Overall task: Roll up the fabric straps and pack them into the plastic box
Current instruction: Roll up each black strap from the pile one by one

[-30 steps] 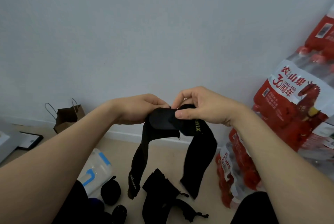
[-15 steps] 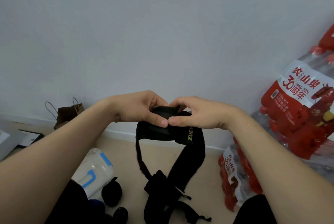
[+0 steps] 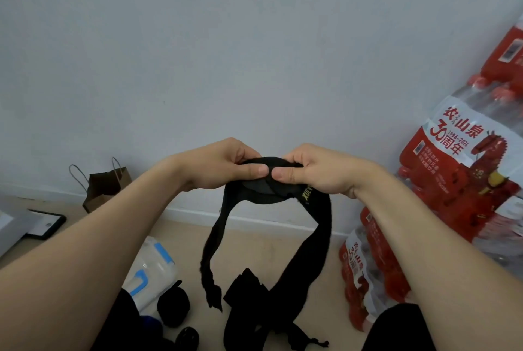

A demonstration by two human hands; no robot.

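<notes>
A black fabric strap (image 3: 308, 246) with yellow lettering is held up in front of the wall, its top part wound into a small coil. My left hand (image 3: 226, 163) and my right hand (image 3: 314, 171) both pinch that coil, thumbs meeting at its front. Two loose ends hang down, a thin one on the left and a wide one on the right. More black straps (image 3: 249, 308) lie in a heap on the floor below. A rolled strap (image 3: 173, 305) sits beside the clear plastic box (image 3: 154, 271) with blue clips, low left.
Red shrink-wrapped packs of water bottles (image 3: 464, 180) are stacked at the right against the wall. A brown paper bag (image 3: 106, 186) stands by the skirting at the left, with a dark tablet (image 3: 46, 226) on the floor near it.
The hands rose slightly and closed together on the coil. The strap's hanging ends lengthened and swung; the left end now hangs thin and twisted.
</notes>
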